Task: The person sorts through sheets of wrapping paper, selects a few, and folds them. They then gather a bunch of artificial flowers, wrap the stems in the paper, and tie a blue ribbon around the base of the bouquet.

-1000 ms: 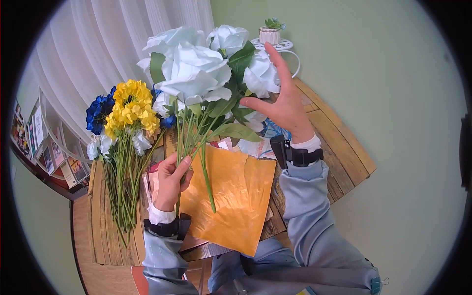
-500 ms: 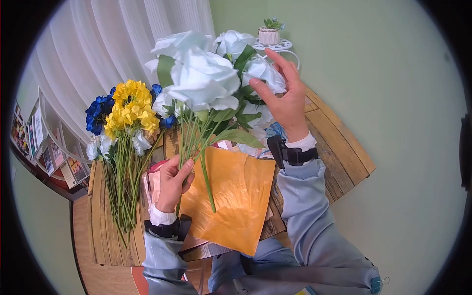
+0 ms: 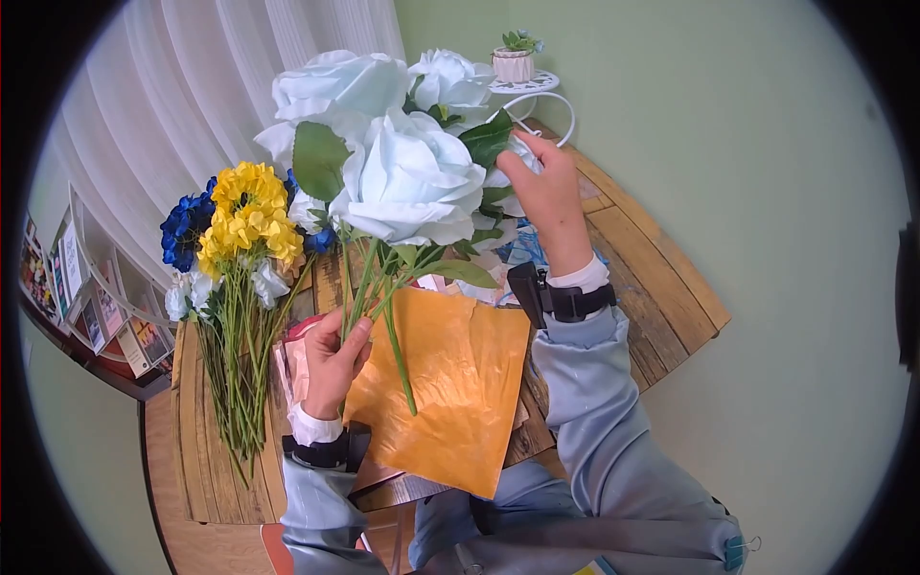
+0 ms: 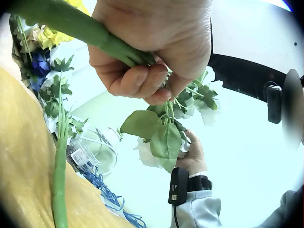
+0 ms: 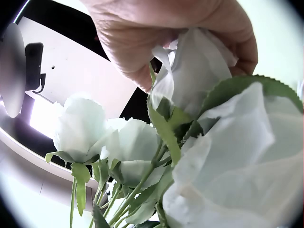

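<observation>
My left hand (image 3: 333, 369) grips the green stems (image 3: 362, 287) of a bunch of large pale blue-white roses (image 3: 412, 177), held up over the table. In the left wrist view the left hand (image 4: 147, 52) has its fingers curled round a thick green stem (image 4: 90, 31). My right hand (image 3: 556, 201) is at the bunch's right side. The right wrist view shows the right hand (image 5: 175, 23) with thumb and fingers round a smaller white rose (image 5: 194, 66). Another green stem (image 3: 398, 359) hangs in front of the orange paper (image 3: 450, 383).
Yellow flowers (image 3: 251, 216), blue flowers (image 3: 185, 230) and small white ones lie with long stems on the wooden table (image 3: 661, 287) at the left. Blue strings (image 4: 107, 192) lie beyond the paper. A potted plant (image 3: 514, 63) stands on a white stand at the back.
The right hand's spread thumb and fingers have closed round a rose at the right of the bunch. The large front rose has shifted right and slightly down.
</observation>
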Action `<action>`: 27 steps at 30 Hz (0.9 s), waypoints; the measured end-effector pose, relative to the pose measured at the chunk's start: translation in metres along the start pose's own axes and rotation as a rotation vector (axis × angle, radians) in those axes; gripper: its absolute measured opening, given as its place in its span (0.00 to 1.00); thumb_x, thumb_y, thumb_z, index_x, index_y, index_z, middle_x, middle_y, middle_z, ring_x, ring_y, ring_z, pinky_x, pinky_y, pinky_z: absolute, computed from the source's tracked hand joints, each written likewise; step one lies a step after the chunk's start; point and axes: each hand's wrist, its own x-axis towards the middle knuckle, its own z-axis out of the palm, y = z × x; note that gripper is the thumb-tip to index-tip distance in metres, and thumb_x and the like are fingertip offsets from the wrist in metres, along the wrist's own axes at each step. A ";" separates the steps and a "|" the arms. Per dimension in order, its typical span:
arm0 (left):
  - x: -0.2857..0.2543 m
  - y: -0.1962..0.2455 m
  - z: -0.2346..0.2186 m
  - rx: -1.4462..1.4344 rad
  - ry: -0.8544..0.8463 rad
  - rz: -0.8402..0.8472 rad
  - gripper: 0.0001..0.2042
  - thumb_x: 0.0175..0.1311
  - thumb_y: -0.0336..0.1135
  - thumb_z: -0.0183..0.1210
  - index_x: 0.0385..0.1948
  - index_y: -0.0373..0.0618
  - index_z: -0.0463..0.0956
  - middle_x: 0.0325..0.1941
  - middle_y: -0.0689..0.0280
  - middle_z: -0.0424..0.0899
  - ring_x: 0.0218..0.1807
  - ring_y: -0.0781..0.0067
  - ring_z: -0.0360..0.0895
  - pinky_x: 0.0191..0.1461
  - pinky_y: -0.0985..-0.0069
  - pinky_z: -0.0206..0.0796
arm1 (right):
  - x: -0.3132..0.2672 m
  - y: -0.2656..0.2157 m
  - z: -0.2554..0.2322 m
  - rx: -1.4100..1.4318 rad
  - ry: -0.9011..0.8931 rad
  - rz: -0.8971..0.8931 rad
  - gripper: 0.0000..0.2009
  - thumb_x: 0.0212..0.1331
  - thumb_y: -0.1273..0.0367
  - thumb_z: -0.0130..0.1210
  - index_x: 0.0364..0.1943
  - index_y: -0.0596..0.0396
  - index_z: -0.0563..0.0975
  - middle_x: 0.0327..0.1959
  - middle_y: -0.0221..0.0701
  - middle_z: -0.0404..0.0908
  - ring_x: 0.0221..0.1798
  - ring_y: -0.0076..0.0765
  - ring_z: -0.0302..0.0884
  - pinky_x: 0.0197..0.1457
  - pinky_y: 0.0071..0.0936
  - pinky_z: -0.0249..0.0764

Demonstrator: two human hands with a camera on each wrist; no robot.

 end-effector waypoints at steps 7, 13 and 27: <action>0.000 0.000 0.001 0.009 -0.010 0.039 0.10 0.63 0.27 0.55 0.45 0.38 0.75 0.17 0.77 0.65 0.14 0.90 0.56 0.16 0.88 0.43 | -0.001 -0.005 -0.002 0.013 0.049 0.098 0.10 0.50 0.70 0.56 0.33 0.64 0.79 0.27 0.30 0.78 0.29 0.21 0.72 0.33 0.19 0.67; -0.003 0.014 0.011 -0.063 -0.037 -0.056 0.11 0.65 0.30 0.53 0.46 0.40 0.75 0.16 0.78 0.64 0.13 0.90 0.55 0.15 0.88 0.41 | 0.005 -0.002 -0.006 0.511 0.131 0.178 0.09 0.58 0.72 0.52 0.40 0.62 0.77 0.28 0.26 0.77 0.31 0.17 0.71 0.36 0.13 0.65; -0.015 0.014 0.034 -0.334 -0.079 -0.344 0.13 0.67 0.35 0.51 0.52 0.47 0.71 0.13 0.76 0.60 0.10 0.88 0.52 0.13 0.87 0.41 | 0.001 -0.006 0.005 0.064 -0.169 -0.273 0.34 0.43 0.70 0.68 0.59 0.53 0.67 0.44 0.27 0.67 0.45 0.22 0.68 0.46 0.19 0.68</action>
